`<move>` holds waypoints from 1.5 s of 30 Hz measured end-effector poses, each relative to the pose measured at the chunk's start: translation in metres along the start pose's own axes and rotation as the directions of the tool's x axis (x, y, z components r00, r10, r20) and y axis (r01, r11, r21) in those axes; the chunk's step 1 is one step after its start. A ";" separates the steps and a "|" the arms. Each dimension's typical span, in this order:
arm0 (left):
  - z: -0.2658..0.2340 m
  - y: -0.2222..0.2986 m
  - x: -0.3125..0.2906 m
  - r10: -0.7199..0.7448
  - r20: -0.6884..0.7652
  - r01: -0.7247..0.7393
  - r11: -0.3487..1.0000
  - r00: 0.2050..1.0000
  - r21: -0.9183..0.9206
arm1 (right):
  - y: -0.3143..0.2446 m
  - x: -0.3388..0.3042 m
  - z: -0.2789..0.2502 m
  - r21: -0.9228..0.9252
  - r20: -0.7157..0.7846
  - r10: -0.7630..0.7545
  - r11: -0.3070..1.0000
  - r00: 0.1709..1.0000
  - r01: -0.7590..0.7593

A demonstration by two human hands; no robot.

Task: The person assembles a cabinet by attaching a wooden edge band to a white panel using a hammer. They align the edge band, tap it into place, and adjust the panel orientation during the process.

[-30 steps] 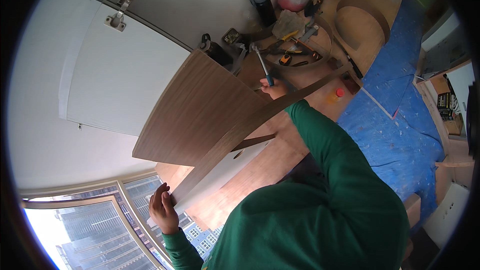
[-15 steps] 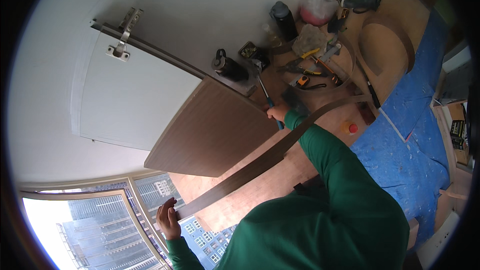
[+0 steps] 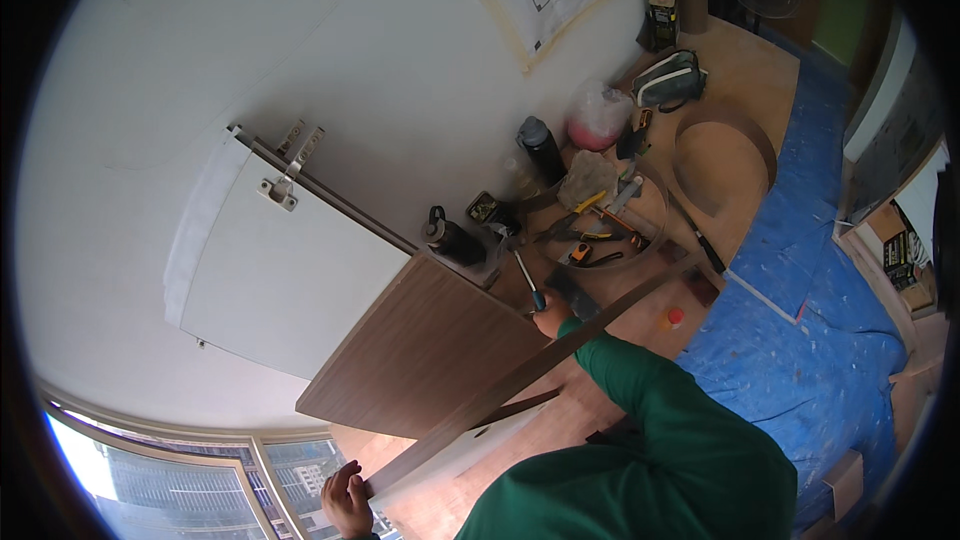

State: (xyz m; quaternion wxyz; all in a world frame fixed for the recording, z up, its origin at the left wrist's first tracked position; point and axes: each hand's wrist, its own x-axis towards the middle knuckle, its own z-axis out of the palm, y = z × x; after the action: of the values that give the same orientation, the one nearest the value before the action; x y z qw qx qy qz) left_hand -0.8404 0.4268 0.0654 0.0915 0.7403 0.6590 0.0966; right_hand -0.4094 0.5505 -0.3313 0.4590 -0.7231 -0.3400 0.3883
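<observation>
A long brown wood-grain edging strip [image 3: 598,323] runs diagonally in front of me, from lower left up to the right, passing over my right forearm. My left hand [image 3: 347,502] is at its lower left end, fingers curled about that end; the exact contact is partly hidden. A white panel face [image 3: 470,445] shows just below the strip. My right hand [image 3: 551,318] is closed round the dark handle of a hammer [image 3: 528,275], whose metal shaft points away toward the bottles. Beside this hand stands a wood-grain board [image 3: 425,345], with a white hinged door panel [image 3: 290,260] behind it.
Pliers, a tape measure [image 3: 580,254] and other tools lie inside a coiled strip [image 3: 667,205]. Two dark bottles [image 3: 541,148], a plastic bag [image 3: 598,118] and a pouch [image 3: 670,80] stand along the wall. Blue sheeting [image 3: 770,340] covers the right side; a window [image 3: 170,485] is lower left.
My view has tilted up, so things sit lower and wall drawings show. The strip has turned, exposing the white face under it. Both hands keep their places on the strip's end and the hammer.
</observation>
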 end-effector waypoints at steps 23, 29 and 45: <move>0.001 -0.032 0.005 0.487 -0.285 -0.510 0.860 0.826 -0.006 | 0.036 -0.501 -0.081 -0.413 -0.143 0.211 0.875 0.967 -0.252; 0.000 -0.033 -0.002 0.508 -0.324 -0.544 0.838 0.798 -0.027 | -0.002 -0.510 -0.072 -0.379 -0.285 -0.008 0.920 0.959 -0.105; 0.008 -0.022 -0.012 0.362 -0.256 -0.356 0.932 0.896 0.072 | 0.191 -0.500 -0.115 -0.633 0.047 0.420 0.715 0.907 -0.298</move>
State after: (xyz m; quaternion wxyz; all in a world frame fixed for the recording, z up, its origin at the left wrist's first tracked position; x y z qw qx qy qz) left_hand -0.8608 0.4169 0.0519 -0.0253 0.8304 0.5184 0.2025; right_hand -0.5167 0.0137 -0.3521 0.0813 -0.8445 -0.3410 0.4049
